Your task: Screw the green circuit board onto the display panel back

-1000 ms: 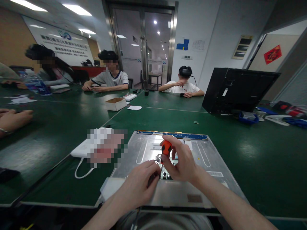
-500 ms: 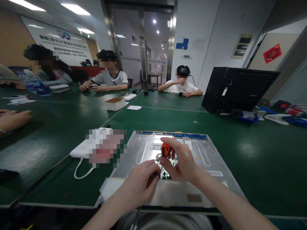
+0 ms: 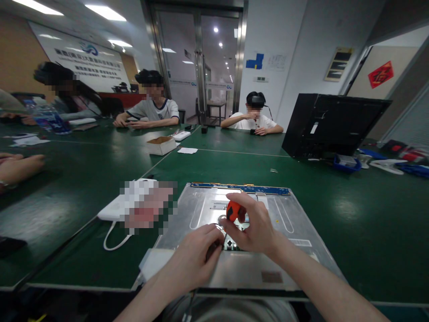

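Note:
A silvery metal display panel (image 3: 248, 268) lies in front of me, with a blue circuit strip (image 3: 234, 188) along its far edge. My right hand (image 3: 256, 226) is closed round the orange and black handle of a screwdriver (image 3: 232, 210), which stands nearly upright over the panel's middle. My left hand (image 3: 203, 248) is closed beside the screwdriver's shaft, fingertips low over a metal bracket (image 3: 231, 244). What those fingers grip, if anything, is hidden. The screwdriver's tip is also out of sight.
Left of the panel lies a white device (image 3: 114, 208) with a cable, partly blurred out. A black monitor casing (image 3: 331, 125) stands at the right, by a blue tray (image 3: 346, 163). A small box (image 3: 161, 146) sits farther back. Several people sit around the green table (image 3: 241, 161).
The screwdriver's handle has turned a little in my right hand, its black patches now lying differently. My right fingers have shifted slightly; my left hand stays where it was.

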A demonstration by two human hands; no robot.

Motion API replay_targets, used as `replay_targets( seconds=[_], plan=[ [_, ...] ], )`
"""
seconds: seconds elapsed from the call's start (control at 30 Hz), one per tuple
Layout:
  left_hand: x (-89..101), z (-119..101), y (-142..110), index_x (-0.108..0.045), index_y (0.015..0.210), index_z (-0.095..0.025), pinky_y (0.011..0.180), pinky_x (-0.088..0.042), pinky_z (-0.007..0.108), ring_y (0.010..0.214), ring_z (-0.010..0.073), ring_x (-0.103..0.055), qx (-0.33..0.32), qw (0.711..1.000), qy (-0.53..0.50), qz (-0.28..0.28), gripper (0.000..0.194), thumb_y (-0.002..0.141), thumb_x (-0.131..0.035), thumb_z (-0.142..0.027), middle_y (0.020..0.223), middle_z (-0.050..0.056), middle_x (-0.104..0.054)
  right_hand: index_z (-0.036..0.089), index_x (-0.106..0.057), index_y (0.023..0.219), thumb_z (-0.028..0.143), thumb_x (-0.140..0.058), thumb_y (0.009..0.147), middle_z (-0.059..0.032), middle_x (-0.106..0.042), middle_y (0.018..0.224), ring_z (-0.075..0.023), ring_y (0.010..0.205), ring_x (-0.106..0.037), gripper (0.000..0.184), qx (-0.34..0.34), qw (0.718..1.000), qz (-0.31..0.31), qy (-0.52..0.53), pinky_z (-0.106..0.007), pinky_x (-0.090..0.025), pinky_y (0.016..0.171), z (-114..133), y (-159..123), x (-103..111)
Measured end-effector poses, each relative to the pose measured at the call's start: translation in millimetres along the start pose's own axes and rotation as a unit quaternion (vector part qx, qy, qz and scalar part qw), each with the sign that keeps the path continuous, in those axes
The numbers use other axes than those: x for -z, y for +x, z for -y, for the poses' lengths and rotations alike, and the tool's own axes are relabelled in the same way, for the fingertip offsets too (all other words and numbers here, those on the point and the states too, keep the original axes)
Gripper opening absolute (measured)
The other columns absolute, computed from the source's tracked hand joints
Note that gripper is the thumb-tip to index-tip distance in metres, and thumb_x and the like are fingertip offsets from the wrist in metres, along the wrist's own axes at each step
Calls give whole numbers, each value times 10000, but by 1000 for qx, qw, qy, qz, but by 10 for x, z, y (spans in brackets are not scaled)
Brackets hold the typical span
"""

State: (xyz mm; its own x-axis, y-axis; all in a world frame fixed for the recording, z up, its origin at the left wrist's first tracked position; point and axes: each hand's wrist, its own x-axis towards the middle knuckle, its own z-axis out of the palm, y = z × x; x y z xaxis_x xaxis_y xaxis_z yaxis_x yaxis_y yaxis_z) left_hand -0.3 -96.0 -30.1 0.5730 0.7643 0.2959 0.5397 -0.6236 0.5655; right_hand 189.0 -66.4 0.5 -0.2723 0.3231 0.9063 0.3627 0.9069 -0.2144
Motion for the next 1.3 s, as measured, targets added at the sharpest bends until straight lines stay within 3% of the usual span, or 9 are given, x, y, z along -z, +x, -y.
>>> replay_targets(
  seconds=[0.23,0.5,0.87,1.17,1.3],
  plan=[
    [-14,14,8,-597,863,-202,686,-419,297,798,204,-612,-3,1000,-6,-7,163,881,-458,-119,879,45,-666,215,-455,1351,315,-555,1003,19,-634,795,-123,568,-551,376,2,1000,9,7,-243,-451,500,-11,-1,10],
    [5,4,6,-628,901,-198,721,-440,312,836,221,-615,13,1000,-11,17,177,908,-457,-152,914,61,-671,177,-417,1420,158,-480,941,-40,-676,916,-126,607,-590,483,0,999,32,26,-245,-484,511,13,10,48],
    [-14,13,-3,-626,896,-197,689,-418,303,801,206,-608,-1,1000,-9,-3,183,886,-457,-128,887,50,-668,223,-475,1294,270,-552,991,11,-643,788,-131,569,-555,315,5,1000,-1,-7,-248,-456,494,-1,6,1],
    [-9,17,13,-626,899,-205,713,-449,301,824,211,-620,7,1000,-10,10,173,893,-465,-141,903,54,-675,175,-422,1432,173,-464,941,-63,-681,921,-154,662,-617,492,9,998,42,45,-270,-526,548,13,25,63],
    [2,-1,16,-627,899,-209,724,-453,300,837,212,-629,10,1000,-15,10,178,893,-465,-136,915,53,-681,183,-416,1429,154,-474,936,-43,-659,885,-149,641,-596,498,1,999,41,34,-262,-502,523,17,22,58]
  ],
)
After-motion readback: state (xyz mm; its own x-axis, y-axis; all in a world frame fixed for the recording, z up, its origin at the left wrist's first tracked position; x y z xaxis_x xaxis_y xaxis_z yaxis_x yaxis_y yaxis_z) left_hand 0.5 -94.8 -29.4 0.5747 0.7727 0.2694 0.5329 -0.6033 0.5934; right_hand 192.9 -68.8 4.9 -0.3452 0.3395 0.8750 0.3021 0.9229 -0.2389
